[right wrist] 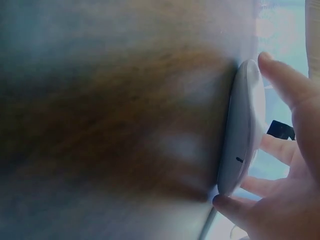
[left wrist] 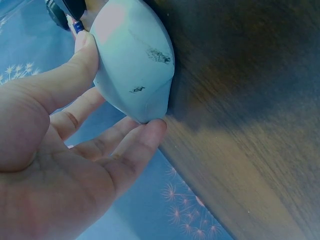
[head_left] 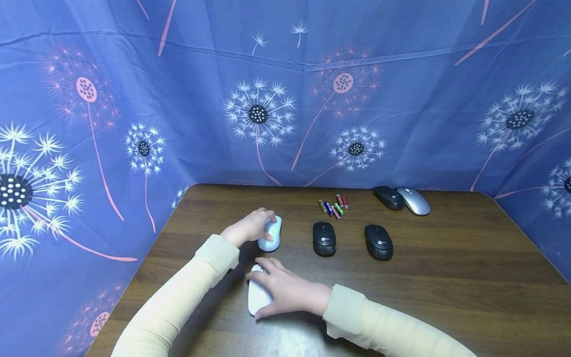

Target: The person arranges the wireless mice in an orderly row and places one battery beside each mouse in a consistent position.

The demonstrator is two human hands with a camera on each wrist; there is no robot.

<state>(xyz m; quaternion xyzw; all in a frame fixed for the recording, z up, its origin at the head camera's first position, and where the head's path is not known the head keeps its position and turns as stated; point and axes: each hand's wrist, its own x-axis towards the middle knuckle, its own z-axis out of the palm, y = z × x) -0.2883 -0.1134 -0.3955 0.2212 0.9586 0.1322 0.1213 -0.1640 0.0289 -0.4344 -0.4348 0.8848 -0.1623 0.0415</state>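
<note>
My left hand holds a pale blue computer mouse at the left of the wooden table. In the left wrist view the thumb presses one side of this mouse and fingertips meet its end; dark smudges mark its shell. Nearer the front, my right hand spans a white computer mouse lying low on the tabletop. The right wrist view shows that mouse edge-on, with the thumb by one end and fingers at the other end and along its top.
Two black mice lie right of the hands. Behind them are several small batteries in mixed colours. Another black mouse touches a silver mouse near the back edge. A blue dandelion-print cloth hangs behind the table.
</note>
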